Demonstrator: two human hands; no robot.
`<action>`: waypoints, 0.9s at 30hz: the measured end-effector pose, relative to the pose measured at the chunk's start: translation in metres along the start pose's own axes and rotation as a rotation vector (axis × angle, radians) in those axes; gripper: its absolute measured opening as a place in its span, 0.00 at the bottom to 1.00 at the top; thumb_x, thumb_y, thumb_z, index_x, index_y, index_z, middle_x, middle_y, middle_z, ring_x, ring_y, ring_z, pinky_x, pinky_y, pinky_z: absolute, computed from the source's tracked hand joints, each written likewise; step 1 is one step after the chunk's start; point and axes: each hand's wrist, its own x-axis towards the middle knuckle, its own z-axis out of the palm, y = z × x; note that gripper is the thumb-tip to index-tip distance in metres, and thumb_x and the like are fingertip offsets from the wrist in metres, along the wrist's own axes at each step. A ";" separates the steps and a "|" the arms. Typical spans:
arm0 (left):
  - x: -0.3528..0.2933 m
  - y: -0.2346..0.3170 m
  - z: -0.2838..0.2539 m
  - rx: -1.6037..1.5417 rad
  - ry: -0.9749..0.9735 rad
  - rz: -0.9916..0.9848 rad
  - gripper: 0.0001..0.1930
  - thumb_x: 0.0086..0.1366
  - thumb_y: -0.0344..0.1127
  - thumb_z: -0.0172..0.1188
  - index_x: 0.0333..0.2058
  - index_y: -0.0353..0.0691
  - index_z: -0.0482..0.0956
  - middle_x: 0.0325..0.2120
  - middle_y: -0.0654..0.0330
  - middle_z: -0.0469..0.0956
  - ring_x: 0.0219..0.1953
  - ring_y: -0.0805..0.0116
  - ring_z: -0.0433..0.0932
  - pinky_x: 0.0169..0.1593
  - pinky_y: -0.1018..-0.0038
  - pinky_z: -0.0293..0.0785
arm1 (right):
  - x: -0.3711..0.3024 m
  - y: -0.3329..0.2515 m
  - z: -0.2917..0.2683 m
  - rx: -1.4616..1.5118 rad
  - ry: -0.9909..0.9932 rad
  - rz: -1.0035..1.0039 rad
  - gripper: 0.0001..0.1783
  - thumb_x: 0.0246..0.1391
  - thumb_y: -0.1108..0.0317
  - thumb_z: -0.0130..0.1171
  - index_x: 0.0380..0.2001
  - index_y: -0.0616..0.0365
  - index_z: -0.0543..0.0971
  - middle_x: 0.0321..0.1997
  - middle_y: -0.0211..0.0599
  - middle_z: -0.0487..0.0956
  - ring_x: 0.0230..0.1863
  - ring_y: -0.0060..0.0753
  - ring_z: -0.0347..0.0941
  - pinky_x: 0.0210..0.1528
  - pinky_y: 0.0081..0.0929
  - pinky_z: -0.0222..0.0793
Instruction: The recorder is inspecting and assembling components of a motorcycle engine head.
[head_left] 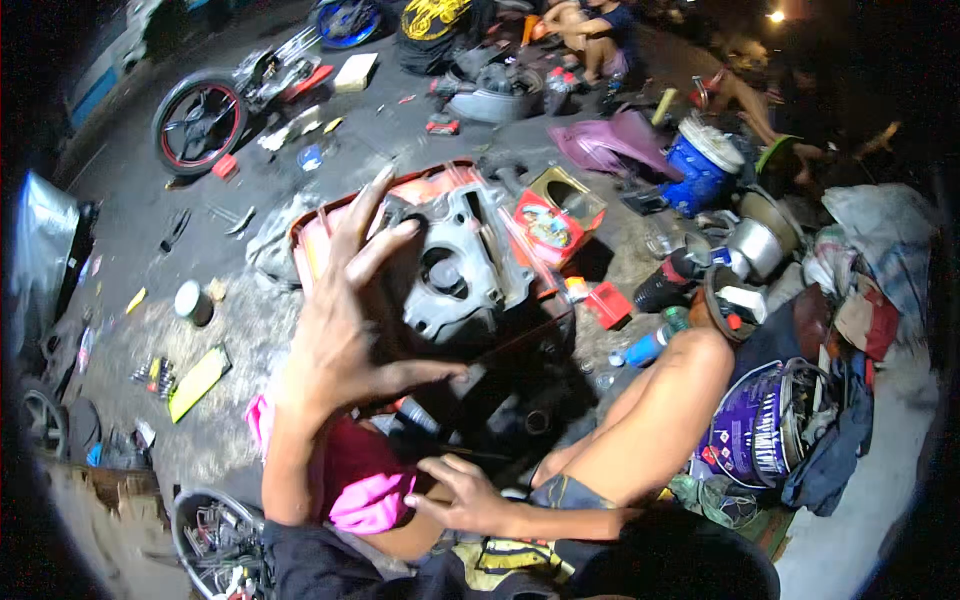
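Note:
My left hand is raised in front of me, fingers and thumb spread wide around a dark gap. Just beyond it is a grey metal engine casing with a flat face and a round bore. The hand overlaps its left side; whether they touch, I cannot tell. An orange-red tray lies under and behind the casing. Low over my lap, my right hand has loosely extended fingers and holds nothing visible. Bright pink cloth lies beside its fingertips. Deep shadow hides the area below the casing.
A red open box sits right of the tray. Farther right are a blue bucket, metal pots and a purple bucket. At left lie a can and a yellow-green packet. Another person sits far back.

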 end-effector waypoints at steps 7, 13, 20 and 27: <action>-0.007 -0.013 0.013 -0.037 0.088 0.086 0.50 0.25 0.46 0.77 0.54 0.49 0.65 0.63 0.42 0.50 0.63 0.36 0.52 0.60 0.42 0.47 | 0.000 -0.001 -0.007 0.026 -0.058 0.097 0.30 0.49 0.59 0.66 0.48 0.73 0.70 0.41 0.54 0.73 0.40 0.45 0.76 0.38 0.32 0.74; 0.004 0.007 0.006 0.279 -0.171 0.060 0.25 0.40 0.47 0.72 0.39 0.50 0.77 0.63 0.51 0.56 0.66 0.36 0.47 0.63 0.43 0.51 | 0.002 -0.002 -0.013 0.075 -0.069 0.179 0.30 0.51 0.62 0.65 0.50 0.72 0.69 0.45 0.54 0.72 0.37 0.41 0.78 0.35 0.27 0.77; 0.005 0.009 0.008 0.258 -0.133 0.034 0.31 0.38 0.47 0.73 0.41 0.44 0.73 0.63 0.48 0.55 0.65 0.40 0.52 0.64 0.50 0.52 | 0.009 -0.007 -0.013 0.147 -0.055 0.127 0.25 0.52 0.59 0.62 0.47 0.69 0.72 0.44 0.54 0.75 0.44 0.47 0.74 0.46 0.34 0.71; -0.008 -0.003 0.015 0.092 -0.004 0.075 0.43 0.31 0.38 0.76 0.48 0.42 0.60 0.63 0.41 0.53 0.64 0.38 0.54 0.64 0.51 0.52 | 0.013 -0.004 -0.006 0.165 0.124 -0.047 0.08 0.49 0.69 0.64 0.31 0.61 0.79 0.26 0.39 0.78 0.28 0.31 0.74 0.30 0.24 0.67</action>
